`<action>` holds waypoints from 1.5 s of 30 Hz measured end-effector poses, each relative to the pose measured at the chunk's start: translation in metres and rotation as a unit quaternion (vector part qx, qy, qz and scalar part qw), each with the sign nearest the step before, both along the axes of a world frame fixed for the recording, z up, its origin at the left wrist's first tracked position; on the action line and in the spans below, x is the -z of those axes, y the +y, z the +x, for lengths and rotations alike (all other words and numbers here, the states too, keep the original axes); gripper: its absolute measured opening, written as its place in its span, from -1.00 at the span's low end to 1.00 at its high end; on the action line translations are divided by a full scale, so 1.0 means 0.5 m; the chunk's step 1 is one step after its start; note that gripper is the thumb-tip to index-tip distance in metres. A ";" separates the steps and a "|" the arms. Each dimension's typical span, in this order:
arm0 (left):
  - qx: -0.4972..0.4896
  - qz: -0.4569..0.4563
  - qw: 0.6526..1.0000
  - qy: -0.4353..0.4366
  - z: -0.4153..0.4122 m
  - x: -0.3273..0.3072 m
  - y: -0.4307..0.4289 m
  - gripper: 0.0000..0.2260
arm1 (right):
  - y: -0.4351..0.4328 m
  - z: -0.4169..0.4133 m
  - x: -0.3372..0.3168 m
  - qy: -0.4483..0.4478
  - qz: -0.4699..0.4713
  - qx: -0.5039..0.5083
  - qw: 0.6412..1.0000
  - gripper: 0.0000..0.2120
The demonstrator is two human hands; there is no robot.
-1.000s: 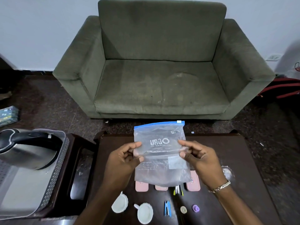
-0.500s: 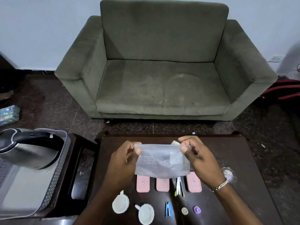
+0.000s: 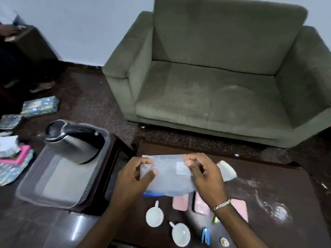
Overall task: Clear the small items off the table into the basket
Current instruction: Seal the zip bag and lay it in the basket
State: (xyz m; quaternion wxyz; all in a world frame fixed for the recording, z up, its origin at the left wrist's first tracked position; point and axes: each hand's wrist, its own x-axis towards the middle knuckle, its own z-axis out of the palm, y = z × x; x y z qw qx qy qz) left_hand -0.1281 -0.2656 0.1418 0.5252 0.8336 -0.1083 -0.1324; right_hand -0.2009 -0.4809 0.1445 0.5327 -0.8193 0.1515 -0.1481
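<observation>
A folded clear plastic bag is held above the desk between both hands: the left hand is pinched onto its left edge, the right hand onto its upper right part, fingers curled shut on the film. For the step in hand, the fold is best kept flat and gripped at both ends, so that the limp film (likely slippery) is carried leftward as one piece and released low inside the basket, clear of the kettle that stands in its far end. The basket sits to the left of the left hand. Below the hands, two white cups, pink cards, a blue clip and a small cap lie on the dark desk. Beyond the hands a green sofa is seen; packets lie on the floor far left.
</observation>
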 end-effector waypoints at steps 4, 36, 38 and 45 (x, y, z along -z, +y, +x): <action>-0.017 0.068 0.998 -0.006 0.050 0.022 0.191 -0.55 | 0.154 0.083 0.036 0.078 0.044 -0.123 0.988 -0.66; 0.114 0.459 0.877 0.080 0.268 0.302 0.640 -0.68 | 0.749 0.329 0.254 0.191 -0.399 -0.419 0.793 -0.77; 0.082 0.438 0.895 0.032 0.261 0.297 0.639 -0.70 | 0.738 0.330 0.249 0.159 -0.375 -0.398 0.822 -0.81; 0.035 0.240 0.963 -0.114 0.202 0.198 0.532 -0.73 | 0.531 0.281 0.236 0.090 -0.332 -0.237 0.909 -0.76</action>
